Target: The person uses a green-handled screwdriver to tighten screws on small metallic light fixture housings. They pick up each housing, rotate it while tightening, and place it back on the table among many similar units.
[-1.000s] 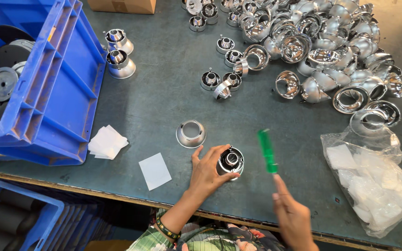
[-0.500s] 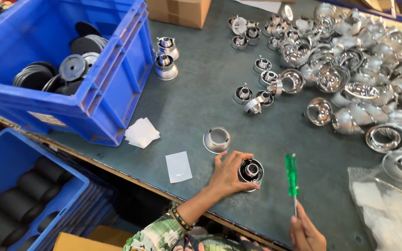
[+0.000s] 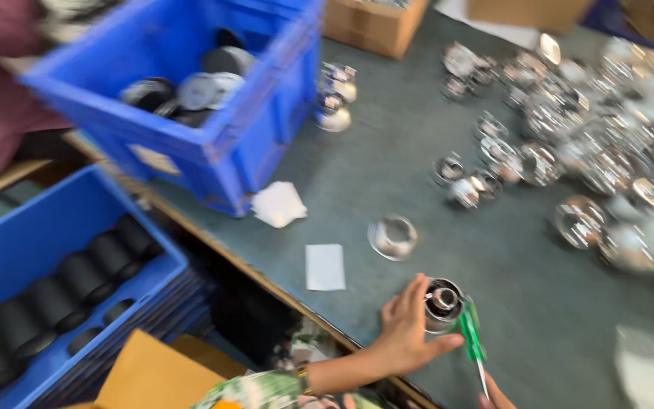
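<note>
- brown cardboard box (image 3: 372, 26) up at 12 o'clock on the surface, behind the blue crate
- second cardboard box (image 3: 527, 11) at 1 o'clock, cut off by the frame
- blurry clear plastic bag (image 3: 649, 371) down at 4 o'clock
- pale label (image 3: 153, 160) on the crate's front wall, 10 o'clock

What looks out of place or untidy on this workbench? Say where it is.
A crumpled white paper lies loose beside the blue crate, and chrome parts sprawl unsorted across the far right. Nothing looks spilled or broken.

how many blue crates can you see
2. One blue crate stands on the grey table at upper left, holding dark round parts. The other blue crate sits lower, off the table edge at left, with black cylinders. More may lie outside the frame.
</note>
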